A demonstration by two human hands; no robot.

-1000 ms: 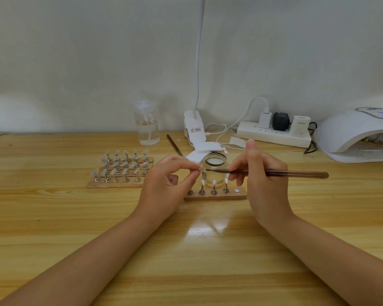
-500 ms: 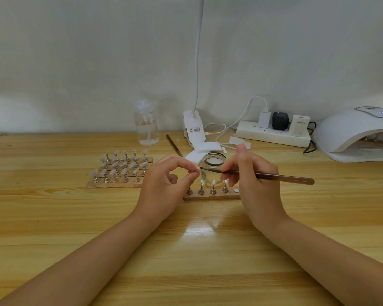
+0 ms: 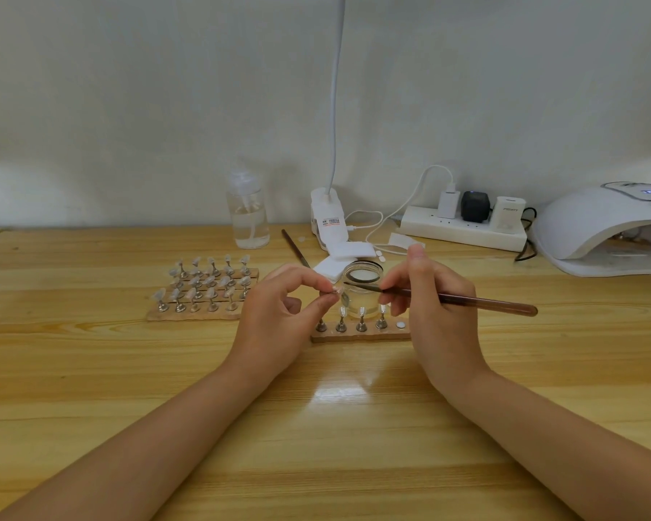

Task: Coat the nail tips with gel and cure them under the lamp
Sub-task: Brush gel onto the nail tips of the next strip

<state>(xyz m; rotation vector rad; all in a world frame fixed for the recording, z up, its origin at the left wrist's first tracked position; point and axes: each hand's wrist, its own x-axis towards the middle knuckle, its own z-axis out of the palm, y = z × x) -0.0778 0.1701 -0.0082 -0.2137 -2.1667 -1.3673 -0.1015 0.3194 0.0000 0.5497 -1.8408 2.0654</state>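
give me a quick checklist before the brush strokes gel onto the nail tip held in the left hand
1. Left hand pinches the small nail tip on its metal stand: ok.
2. Right hand grips the long brown brush: ok.
3. Bristles reach the tip: cannot tell.
4. Round clear glass gel jar uncapped: ok.
5. Free slot on the short wooden strip: ok.
6. White dome curing lamp powered, display lit: ok.

Both forearms are showing bare all the way in from the bottom corners of the frame, no sleeves coming into view anywhere. The left hand is wearing nothing, no rings, no watch or band at the wrist. Same deal with the right hand, nothing on the fingers or wrist. Fingernails are looking short and plain; any polish is too small to tell.
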